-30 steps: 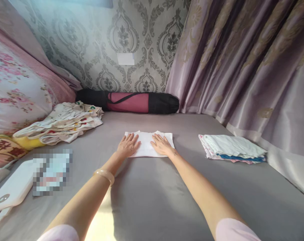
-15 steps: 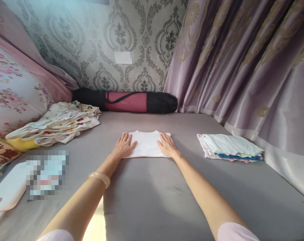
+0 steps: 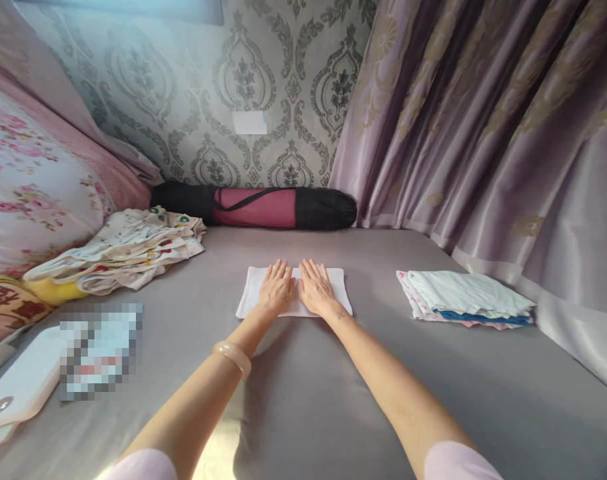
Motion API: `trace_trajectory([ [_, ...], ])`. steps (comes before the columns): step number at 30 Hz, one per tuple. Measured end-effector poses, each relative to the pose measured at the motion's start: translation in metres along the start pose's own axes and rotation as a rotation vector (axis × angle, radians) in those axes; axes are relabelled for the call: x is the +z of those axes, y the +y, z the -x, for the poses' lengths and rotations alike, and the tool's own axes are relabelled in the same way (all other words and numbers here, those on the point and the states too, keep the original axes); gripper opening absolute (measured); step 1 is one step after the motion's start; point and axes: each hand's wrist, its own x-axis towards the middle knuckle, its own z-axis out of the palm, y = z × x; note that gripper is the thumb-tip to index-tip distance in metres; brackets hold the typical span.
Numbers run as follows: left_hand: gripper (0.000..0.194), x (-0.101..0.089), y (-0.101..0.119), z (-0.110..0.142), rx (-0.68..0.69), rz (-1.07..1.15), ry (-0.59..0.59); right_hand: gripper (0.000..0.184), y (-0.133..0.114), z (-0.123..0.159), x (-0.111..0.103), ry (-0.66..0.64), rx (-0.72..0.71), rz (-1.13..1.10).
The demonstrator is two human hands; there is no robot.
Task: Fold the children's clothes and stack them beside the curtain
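Observation:
A white folded garment point(image 3: 247, 293) lies flat on the grey sheet point(image 3: 303, 387) in front of me. Its visible outline is a wide rectangle. My left hand point(image 3: 277, 287) rests palm down on the cloth just left of its middle, fingers stretched forward. Beside it, my right hand point(image 3: 315, 288) lies flat on the right half, fingers also extended. A narrow strip of white cloth shows between the two hands. Neither hand grips anything. The part of the garment under my palms is hidden.
On the right is a stack of folded clothes point(image 3: 466, 293). A loose pile of patterned clothes point(image 3: 143, 247) sits at the left, near a flowered pillow point(image 3: 33, 180). Along the wall lies a black and maroon roll bag point(image 3: 256, 207). A white object point(image 3: 26, 373) and a blurred-out item point(image 3: 103, 353) are front left.
Both my hands have slid inward from the garment's sides to its middle, staying flat. The notched far edge of the garment now looks straight. The view has tilted slightly.

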Motion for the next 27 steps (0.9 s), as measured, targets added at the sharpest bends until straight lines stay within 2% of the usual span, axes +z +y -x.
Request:
trace_trajectory([
  [3, 0.051, 0.011, 0.003, 0.001, -0.017, 0.027, -0.108, 0.055, -0.004, -0.001, 0.012, -0.097, 0.012, -0.026],
  [6, 0.052, 0.015, 0.001, 0.003, -0.035, 0.038, -0.166, 0.056, -0.001, 0.0, 0.021, -0.111, 0.034, -0.036],
  [21, 0.051, 0.016, 0.0, 0.005, -0.027, 0.042, -0.127, 0.055, -0.001, 0.004, 0.019, -0.094, 0.04, -0.064],
  [27, 0.052, 0.016, -0.001, 0.005, -0.021, 0.026, -0.146, 0.055, -0.002, 0.005, 0.018, -0.086, 0.046, -0.068],
])
